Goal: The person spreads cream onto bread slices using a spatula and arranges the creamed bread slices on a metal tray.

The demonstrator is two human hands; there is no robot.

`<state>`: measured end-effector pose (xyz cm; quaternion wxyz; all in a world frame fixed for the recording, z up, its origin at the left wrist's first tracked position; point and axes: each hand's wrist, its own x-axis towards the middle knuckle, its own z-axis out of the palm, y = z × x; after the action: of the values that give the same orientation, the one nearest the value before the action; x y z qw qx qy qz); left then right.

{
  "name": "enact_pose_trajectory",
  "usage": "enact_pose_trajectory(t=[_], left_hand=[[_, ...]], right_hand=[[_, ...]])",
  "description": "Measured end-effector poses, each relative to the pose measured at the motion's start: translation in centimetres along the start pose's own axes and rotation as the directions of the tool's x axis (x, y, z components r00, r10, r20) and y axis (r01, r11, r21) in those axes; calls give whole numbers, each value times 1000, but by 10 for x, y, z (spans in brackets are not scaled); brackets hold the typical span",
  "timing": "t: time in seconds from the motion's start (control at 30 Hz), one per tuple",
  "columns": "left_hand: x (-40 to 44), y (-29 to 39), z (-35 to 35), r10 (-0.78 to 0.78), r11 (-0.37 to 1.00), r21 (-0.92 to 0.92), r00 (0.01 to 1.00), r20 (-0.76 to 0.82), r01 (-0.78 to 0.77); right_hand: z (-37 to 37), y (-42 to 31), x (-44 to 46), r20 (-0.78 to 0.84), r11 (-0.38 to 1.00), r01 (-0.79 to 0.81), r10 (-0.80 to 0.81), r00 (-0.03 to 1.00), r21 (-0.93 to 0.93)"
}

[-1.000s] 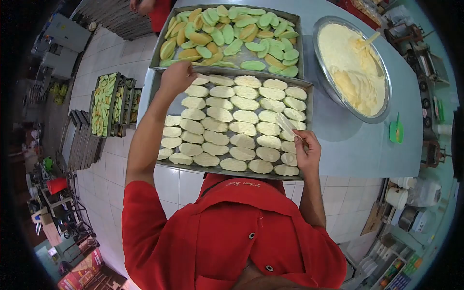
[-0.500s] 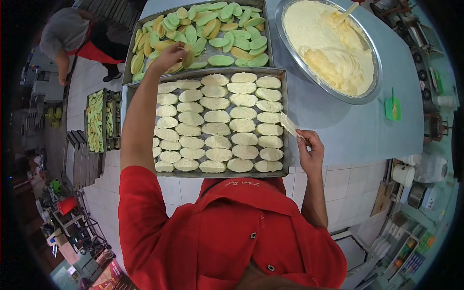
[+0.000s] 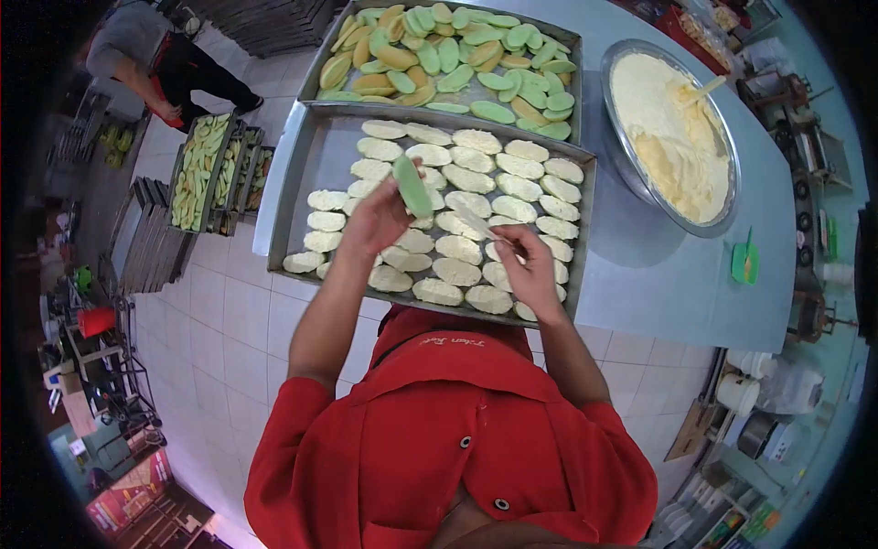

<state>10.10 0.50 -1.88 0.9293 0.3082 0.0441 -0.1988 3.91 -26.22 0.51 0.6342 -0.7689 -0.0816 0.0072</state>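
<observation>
Above the near tray (image 3: 315, 123), my left hand (image 3: 380, 218) holds a green oval bread piece (image 3: 412, 186) with its green side showing. Close by on the right, my right hand (image 3: 528, 265) pinches a flat, pale spatula (image 3: 475, 220), its blade toward the bread piece. Rows of oval pieces coated in pale cream (image 3: 438, 292) lie in the near tray, with bare metal at its left side. The far tray (image 3: 578, 87) holds loose green and tan oval pieces (image 3: 455, 79) in a heap.
A large metal bowl of cream (image 3: 677, 137) stands at the right of the table (image 3: 640, 284), near a small green container (image 3: 745, 263). More filled trays (image 3: 199, 174) stand lower at left. Beyond them is another person (image 3: 137, 46) in a grey shirt.
My left hand has come from the far tray to above the near tray with a bread piece. My right hand and the spatula have moved left over the near tray.
</observation>
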Motion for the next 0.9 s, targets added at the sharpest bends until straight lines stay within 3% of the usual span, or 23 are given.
enact_pose_trajectory(t=[0.17,0.23,0.3,0.43,0.6,0.77,0.9], left_hand=[[-64,-22,-3,-70,997,-30,996,58,71],[-78,-22,-10,-110,985,-121,986,127,125],[-88,-16,-14,-86,985,-131,982,170,109],[-98,-12,-26,-42,982,-179,990,132,65],[-108,-4,-46,-83,992,-99,995,-55,77],[-109,5,-45,-149,984,-90,988,47,153],[-104,-2,-50,-150,981,-115,987,56,155]], right_hand=[[65,-16,9,81,991,100,-107,991,94],[75,-28,9,108,982,159,-169,980,99],[84,-35,8,139,942,334,-328,934,-25],[89,-30,-3,114,877,402,-385,916,-262],[79,-26,-7,139,785,419,-402,905,-457],[84,-55,2,78,839,332,-332,940,-430],[91,-63,4,236,860,378,-310,921,-343]])
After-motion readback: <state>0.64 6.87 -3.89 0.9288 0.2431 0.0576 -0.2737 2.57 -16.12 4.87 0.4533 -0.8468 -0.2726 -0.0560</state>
